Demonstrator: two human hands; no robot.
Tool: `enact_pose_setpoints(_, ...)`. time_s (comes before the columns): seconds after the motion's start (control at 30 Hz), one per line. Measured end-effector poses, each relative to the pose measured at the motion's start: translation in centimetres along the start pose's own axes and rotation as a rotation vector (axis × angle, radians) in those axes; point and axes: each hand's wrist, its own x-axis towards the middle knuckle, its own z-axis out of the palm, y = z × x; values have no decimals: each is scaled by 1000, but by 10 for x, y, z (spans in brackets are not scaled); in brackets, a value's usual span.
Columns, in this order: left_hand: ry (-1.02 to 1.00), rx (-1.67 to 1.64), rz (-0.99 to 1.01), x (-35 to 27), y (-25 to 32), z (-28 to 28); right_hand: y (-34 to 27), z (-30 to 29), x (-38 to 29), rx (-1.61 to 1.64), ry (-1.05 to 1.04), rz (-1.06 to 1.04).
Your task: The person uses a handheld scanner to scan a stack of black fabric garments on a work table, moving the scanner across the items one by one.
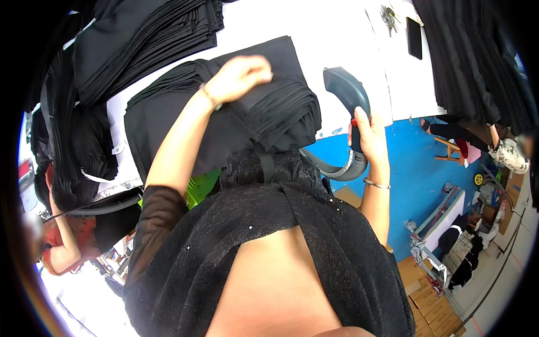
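My right hand (pixel 367 137) grips the handle of a dark suction nozzle (pixel 347 86) with a red button. A ribbed grey hose (pixel 343 170) runs from the handle's lower end towards my waist. The nozzle's flat mouth is over the white table, right of the cloth and apart from it. My left hand (pixel 242 78), blurred and with fingers loosely bent, is over a stack of black fabric pieces (pixel 290 105). Nothing shows in its grasp. The stack lies partly folded over, its many layered edges showing, and hangs over the table's near edge.
More black fabric stacks (pixel 168 38) lie at the upper left of the white table (pixel 337 33). Black cloth (pixel 463 63) hangs over its right end, near a phone (pixel 414 38) and keys (pixel 389 19). Other people sit at left and right. Cardboard boxes (pixel 433 305) stand at lower right.
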Motion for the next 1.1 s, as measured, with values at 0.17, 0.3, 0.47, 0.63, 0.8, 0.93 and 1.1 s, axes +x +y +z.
enact_pose_setpoints(0.17,-268,-83,-668,-30,7,-15,15,26,0,-171,-304,142)
enact_pose_setpoints(0.3,486,1010,4,5,-34,-3,19,45,-13,-371,-481,120)
enact_pose_setpoints(0.47,250,611,-342,15,-57,20,37,21,-14,-352,-336,-29)
enact_pose_setpoints(0.63,194,272,-359,7,-68,35,22,15,19,-95,-219,152)
enact_pose_setpoints(0.8,310,161,-152,19,-54,42,12,38,67,132,-99,109)
enact_pose_setpoints(0.93,345,224,-201,29,-43,56,22,15,49,69,-118,121)
enact_pose_setpoints(1.1,234,14,-262,34,-53,49,10,48,61,-35,-213,111)
